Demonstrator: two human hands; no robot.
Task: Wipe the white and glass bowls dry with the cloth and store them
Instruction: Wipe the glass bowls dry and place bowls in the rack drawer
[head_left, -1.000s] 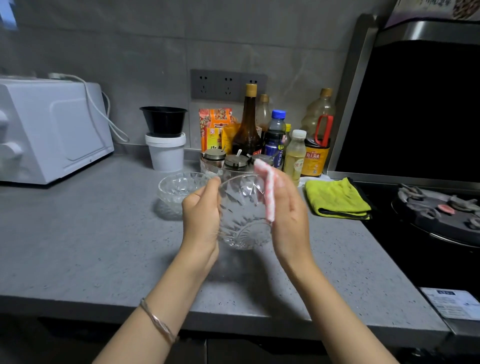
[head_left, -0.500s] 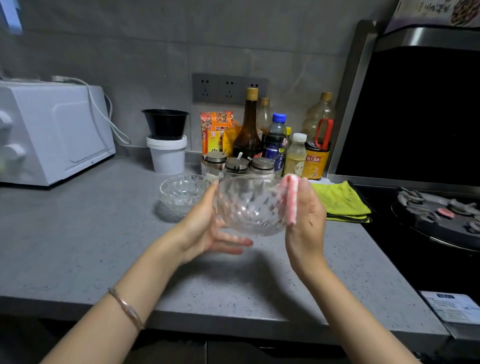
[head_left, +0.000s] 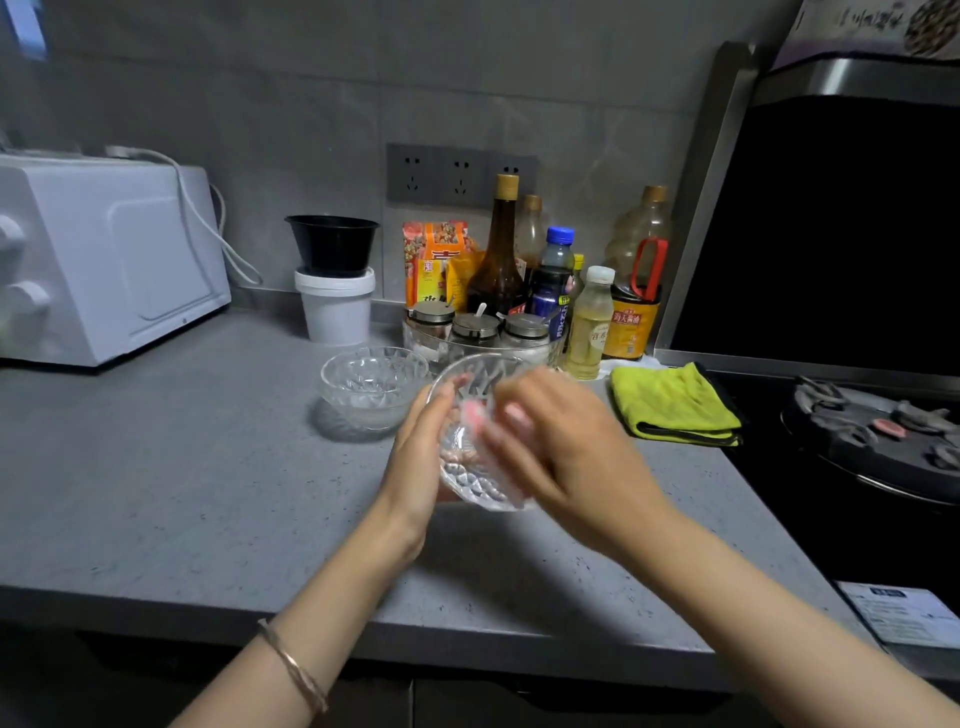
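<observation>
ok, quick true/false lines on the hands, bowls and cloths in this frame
1. The left hand holds a glass bowl. True.
2. The right hand has a pink cloth inside that bowl. True.
3. The second glass bowl sits on the white tub. False: it stands on the counter; a black bowl sits on the tub.
4. The right hand holds the yellow cloth. False: it lies folded on the counter by the stove.
</observation>
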